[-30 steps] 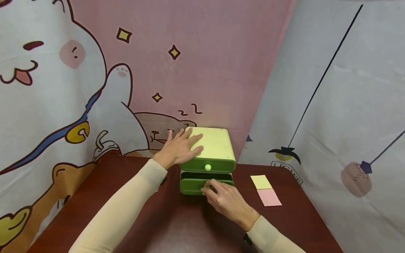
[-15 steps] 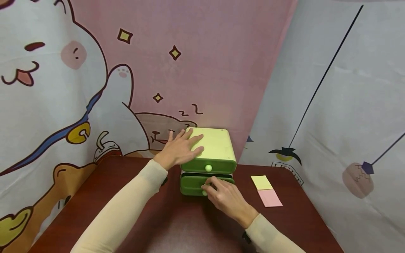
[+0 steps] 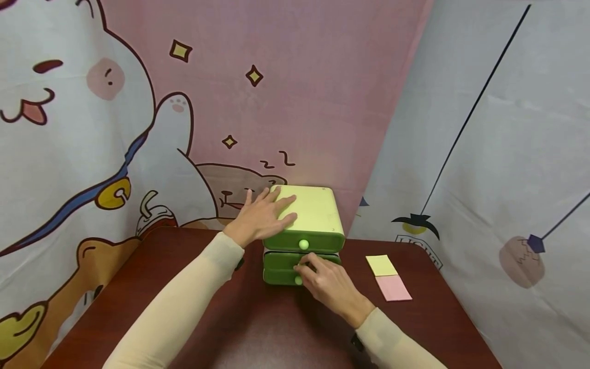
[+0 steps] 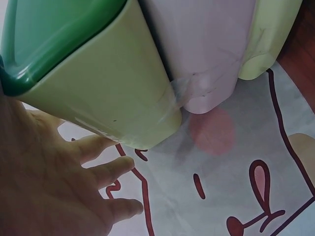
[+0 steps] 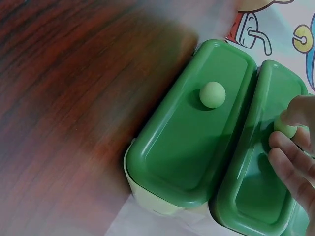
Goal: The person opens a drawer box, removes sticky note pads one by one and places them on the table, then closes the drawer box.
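Three green-fronted drawers (image 3: pixel 281 261) stack in a cabinet (image 3: pixel 313 207) at the desk's (image 3: pixel 276 328) 12 o'clock side. The right grip (image 3: pixel 335 287) pinches the middle knob (image 5: pixel 284 129), likely the easiest hold; the left grip (image 3: pixel 259 218), fingers spread, rests at the top's 9 o'clock, presumably for steadiness. Paper squares (image 3: pixel 381 265) lie at the cabinet's 4 o'clock.

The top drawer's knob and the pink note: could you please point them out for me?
Top drawer's knob (image 3: pixel 303 245), head view: middle of its rounded front.
Pink note (image 3: pixel 394 288), head view: middle of its flat top face.
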`<state>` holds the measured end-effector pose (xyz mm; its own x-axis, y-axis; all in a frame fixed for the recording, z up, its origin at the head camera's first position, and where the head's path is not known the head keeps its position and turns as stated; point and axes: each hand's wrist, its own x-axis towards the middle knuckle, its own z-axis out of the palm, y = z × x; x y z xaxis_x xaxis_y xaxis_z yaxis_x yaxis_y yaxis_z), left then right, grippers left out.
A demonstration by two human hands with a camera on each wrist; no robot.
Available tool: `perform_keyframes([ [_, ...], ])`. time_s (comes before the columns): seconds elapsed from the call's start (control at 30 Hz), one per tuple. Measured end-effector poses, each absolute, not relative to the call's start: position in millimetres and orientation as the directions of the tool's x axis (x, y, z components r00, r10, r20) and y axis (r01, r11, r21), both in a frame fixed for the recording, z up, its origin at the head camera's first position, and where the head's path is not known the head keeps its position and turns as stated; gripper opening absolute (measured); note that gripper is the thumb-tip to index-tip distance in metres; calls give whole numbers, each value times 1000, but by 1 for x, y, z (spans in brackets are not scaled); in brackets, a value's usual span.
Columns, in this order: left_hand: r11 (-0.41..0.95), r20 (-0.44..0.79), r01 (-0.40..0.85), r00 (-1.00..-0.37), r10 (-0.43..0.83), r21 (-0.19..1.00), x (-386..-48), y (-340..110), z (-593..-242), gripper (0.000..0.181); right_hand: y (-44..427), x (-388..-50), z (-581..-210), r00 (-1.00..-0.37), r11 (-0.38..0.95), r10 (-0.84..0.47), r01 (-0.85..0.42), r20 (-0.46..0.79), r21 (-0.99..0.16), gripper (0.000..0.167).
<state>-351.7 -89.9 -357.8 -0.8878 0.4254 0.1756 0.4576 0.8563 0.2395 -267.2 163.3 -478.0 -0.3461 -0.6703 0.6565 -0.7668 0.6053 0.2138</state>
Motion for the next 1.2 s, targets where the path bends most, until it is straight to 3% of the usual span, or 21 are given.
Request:
perform_keyframes([
  [1.2,853,183,463,-885,429,242,-352,-90,-358,73,158,-276,-480,-364,616,-668,-759,649,209,37],
])
